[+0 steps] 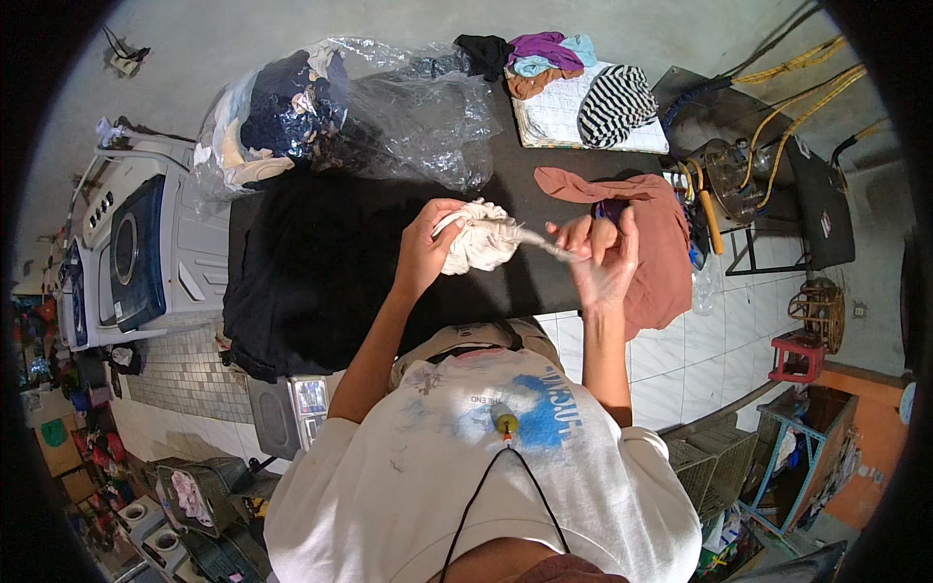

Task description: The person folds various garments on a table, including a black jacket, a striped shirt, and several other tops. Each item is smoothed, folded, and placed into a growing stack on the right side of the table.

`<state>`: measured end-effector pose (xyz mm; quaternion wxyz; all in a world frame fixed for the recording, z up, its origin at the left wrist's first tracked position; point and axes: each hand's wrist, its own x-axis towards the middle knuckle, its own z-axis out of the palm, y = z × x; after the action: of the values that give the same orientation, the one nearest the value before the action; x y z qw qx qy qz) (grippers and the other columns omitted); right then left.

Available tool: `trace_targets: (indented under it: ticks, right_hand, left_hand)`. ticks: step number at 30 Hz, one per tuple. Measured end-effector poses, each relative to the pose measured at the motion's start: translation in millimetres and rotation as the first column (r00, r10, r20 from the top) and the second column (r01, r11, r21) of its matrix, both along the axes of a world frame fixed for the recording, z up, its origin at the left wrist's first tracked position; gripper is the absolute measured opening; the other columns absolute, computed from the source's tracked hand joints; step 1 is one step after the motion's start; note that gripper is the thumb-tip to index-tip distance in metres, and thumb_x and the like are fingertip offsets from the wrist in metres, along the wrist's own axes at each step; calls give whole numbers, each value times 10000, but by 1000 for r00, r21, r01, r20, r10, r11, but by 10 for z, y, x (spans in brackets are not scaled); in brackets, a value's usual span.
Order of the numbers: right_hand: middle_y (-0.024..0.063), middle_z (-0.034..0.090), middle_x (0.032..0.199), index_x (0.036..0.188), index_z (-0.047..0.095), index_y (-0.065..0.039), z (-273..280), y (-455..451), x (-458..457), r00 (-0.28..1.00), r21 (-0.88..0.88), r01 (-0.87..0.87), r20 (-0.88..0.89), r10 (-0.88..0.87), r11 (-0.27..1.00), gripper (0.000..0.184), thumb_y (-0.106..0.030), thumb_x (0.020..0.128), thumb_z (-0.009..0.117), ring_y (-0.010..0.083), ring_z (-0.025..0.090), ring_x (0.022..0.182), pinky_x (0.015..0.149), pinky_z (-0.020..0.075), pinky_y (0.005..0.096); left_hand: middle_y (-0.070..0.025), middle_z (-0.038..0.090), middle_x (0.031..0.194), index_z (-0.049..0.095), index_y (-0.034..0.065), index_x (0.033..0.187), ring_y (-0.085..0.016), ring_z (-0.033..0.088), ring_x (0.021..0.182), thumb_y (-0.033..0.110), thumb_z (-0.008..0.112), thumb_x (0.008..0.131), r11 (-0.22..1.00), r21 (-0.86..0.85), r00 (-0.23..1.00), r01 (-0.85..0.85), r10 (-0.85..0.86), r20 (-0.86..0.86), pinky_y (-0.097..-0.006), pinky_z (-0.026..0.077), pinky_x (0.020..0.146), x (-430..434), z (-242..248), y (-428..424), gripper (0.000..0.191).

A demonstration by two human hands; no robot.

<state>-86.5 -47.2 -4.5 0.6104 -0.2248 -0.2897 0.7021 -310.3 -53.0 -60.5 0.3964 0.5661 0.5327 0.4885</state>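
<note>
Above the dark table [474, 299], my left hand [425, 244] pinches a bunched piece of off-white cloth [481, 237]. A thin twisted strand of the same cloth stretches to my right hand [601, 251], whose fingers are curled and somewhat blurred at the strand's end. Under and beside my right hand lies a brown-pink cloth [660, 255], draped over the table's right edge, with a small dark purple item partly hidden by it. A large black cloth [313, 270] covers the left part of the table.
A clear plastic bag [423, 116] with garments lies at the back left. An open notebook [547, 120] bears a striped black-and-white cloth [618, 106] and several coloured cloths [547, 55]. A washing machine [138, 248] stands left, a scale [288, 415] below the table, a red stool [794, 357] right.
</note>
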Motion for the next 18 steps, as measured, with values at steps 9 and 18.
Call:
trace_targets:
  ticks: [9,18]
  right_hand:
    - [4,550,764,883,590,-28,-503,-18,-329,337,348,46,877,-343,936,87,-77,822,627,102,513,700,616,413,240]
    - [63,565,711,859,548,-24,-738,261,433,961,-365,262,184,-206,894,145,-120,893,445,142,492,507,452,411,243]
  left_hand:
    - [-67,653,966,610,15,1027,-101,602,892,34,563,861,973,-37,954,228,-231,-189,-234,470,787,118,298,23,174]
    - [14,578,928,543,59,1032,-99,512,901,124,458,941,991,-118,841,64,10,541,-236,393,833,-401,123,175,141]
